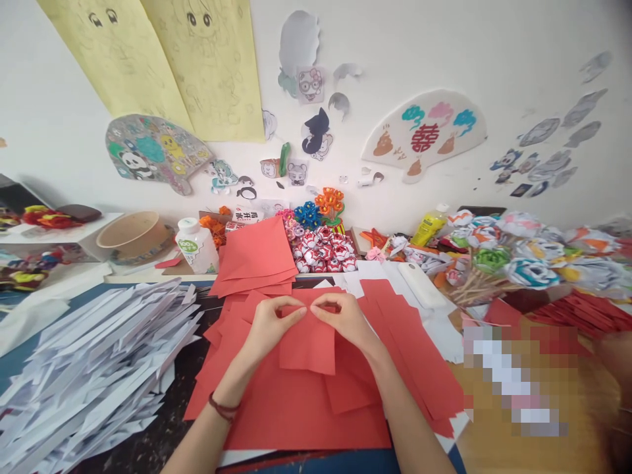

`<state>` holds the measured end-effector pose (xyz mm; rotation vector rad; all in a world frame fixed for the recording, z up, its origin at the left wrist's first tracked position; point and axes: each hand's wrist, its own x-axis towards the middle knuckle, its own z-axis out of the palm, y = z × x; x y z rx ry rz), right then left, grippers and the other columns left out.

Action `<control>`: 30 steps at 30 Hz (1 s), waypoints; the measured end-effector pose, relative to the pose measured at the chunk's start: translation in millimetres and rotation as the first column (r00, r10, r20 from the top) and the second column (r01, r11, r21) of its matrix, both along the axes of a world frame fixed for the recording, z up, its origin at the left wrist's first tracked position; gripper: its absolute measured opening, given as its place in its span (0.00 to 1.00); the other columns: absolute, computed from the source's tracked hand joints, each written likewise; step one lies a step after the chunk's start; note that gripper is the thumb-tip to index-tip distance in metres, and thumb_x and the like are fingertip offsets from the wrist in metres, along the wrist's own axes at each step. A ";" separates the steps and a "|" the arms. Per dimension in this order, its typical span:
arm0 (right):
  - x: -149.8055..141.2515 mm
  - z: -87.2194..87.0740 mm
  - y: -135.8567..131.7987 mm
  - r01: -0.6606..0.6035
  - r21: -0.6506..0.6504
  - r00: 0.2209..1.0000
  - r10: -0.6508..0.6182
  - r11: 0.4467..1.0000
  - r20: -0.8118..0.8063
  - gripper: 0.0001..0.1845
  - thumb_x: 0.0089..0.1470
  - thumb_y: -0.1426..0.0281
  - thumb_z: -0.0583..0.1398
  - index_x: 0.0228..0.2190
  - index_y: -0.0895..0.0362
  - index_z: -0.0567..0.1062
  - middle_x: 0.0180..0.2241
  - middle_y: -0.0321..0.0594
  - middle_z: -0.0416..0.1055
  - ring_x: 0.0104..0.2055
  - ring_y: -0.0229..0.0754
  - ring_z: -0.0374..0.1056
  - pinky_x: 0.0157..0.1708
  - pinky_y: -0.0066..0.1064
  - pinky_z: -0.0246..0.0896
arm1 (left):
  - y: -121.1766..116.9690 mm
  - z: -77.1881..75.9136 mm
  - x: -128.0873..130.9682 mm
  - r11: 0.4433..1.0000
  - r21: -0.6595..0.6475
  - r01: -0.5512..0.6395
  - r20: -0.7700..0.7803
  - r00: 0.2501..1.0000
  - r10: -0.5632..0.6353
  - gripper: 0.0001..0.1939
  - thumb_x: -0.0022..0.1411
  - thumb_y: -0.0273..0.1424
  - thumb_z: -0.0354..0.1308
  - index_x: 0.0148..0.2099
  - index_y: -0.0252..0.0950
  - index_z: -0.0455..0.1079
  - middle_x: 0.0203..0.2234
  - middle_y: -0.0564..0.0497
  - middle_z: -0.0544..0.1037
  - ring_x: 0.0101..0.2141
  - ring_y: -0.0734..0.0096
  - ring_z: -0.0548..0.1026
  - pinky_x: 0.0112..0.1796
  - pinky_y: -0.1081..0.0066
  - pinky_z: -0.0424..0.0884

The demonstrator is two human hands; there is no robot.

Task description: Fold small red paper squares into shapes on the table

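A small red sheet of paper (309, 345) hangs between my hands in the middle of the view, with a faint crease down it. My left hand (276, 322) pinches its upper edge between thumb and forefinger. Close beside it, my right hand (340, 316) pinches the same edge, and the fingertips of both hands nearly meet. Beneath them lies a large red sheet (306, 421), with smaller red pieces spread around it. A stack of red squares (257, 257) stands behind my left hand, and long red sheets (409, 349) lie to the right of my right hand.
Folded white paper strips (99, 368) are heaped on the left. Along the wall stand a white bottle (197, 245), a round bowl (135, 234), red-and-white paper flowers (326, 250) and a yellow bottle (429, 225). Paper flowers on sticks (533, 271) lie at right, near a blurred-out patch.
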<state>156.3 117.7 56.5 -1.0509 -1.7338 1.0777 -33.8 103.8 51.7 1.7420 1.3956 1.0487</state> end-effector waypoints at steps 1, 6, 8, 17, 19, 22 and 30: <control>-0.5 0.5 -0.5 -0.011 -0.008 1.000 0.011 1.000 -0.004 0.07 0.52 0.67 0.61 0.28 0.55 0.79 0.31 0.39 0.78 0.35 0.43 0.72 0.35 0.32 0.64 | 0.1 -0.3 0.3 1.000 -0.009 0.022 0.018 1.000 -0.021 0.12 0.56 0.39 0.60 0.35 0.36 0.78 0.30 0.49 0.81 0.28 0.67 0.75 0.29 0.73 0.66; -0.2 -0.1 -1.1 -0.043 -0.040 0.999 0.042 0.998 -0.029 0.07 0.52 0.66 0.61 0.27 0.55 0.79 0.30 0.38 0.77 0.34 0.43 0.71 0.35 0.32 0.64 | -3.3 4.7 4.1 0.996 0.058 0.064 -0.040 0.997 -0.062 0.09 0.59 0.36 0.57 0.34 0.37 0.76 0.31 0.51 0.81 0.31 0.68 0.76 0.34 0.74 0.67; 0.3 -0.6 -1.0 -0.049 -0.047 0.998 0.048 0.998 -0.029 0.07 0.52 0.67 0.61 0.27 0.55 0.79 0.29 0.38 0.77 0.34 0.43 0.71 0.35 0.32 0.64 | -5.4 7.6 6.1 0.993 0.078 0.084 -0.068 0.995 -0.079 0.10 0.61 0.34 0.56 0.32 0.37 0.75 0.29 0.52 0.80 0.30 0.70 0.75 0.33 0.75 0.67; -1.3 -2.5 1.0 -0.089 -0.068 0.989 0.079 0.994 -0.128 0.07 0.53 0.67 0.61 0.27 0.56 0.78 0.29 0.38 0.75 0.33 0.41 0.70 0.35 0.30 0.63 | -11.6 12.2 9.7 0.990 0.139 0.029 -0.084 0.996 -0.018 0.11 0.61 0.35 0.55 0.32 0.36 0.75 0.28 0.52 0.80 0.27 0.71 0.73 0.31 0.75 0.64; -0.7 -2.9 1.0 -0.084 -0.073 0.987 0.073 0.994 -0.144 0.07 0.53 0.67 0.61 0.27 0.57 0.78 0.29 0.38 0.75 0.33 0.41 0.70 0.35 0.30 0.63 | -12.5 12.6 9.0 0.991 0.133 0.025 -0.062 0.998 -0.017 0.11 0.62 0.35 0.55 0.32 0.36 0.75 0.28 0.52 0.80 0.28 0.70 0.74 0.32 0.74 0.65; 1.3 -4.1 1.2 -0.061 -0.082 0.986 0.047 0.995 -0.162 0.08 0.52 0.66 0.62 0.27 0.57 0.78 0.29 0.38 0.75 0.33 0.41 0.70 0.35 0.30 0.63 | -13.6 14.0 8.0 0.992 0.129 0.014 -0.011 1.000 -0.013 0.11 0.61 0.35 0.55 0.32 0.35 0.75 0.29 0.51 0.80 0.31 0.68 0.75 0.34 0.74 0.66; 7.3 -3.4 4.1 0.048 -0.118 0.981 -0.069 0.992 -0.182 0.14 0.51 0.59 0.64 0.33 0.57 0.79 0.36 0.41 0.77 0.42 0.45 0.72 0.43 0.33 0.64 | -7.4 8.5 5.0 0.995 -0.100 -0.021 0.173 0.984 0.038 0.16 0.55 0.43 0.61 0.31 0.33 0.71 0.22 0.53 0.73 0.24 0.73 0.68 0.25 0.76 0.62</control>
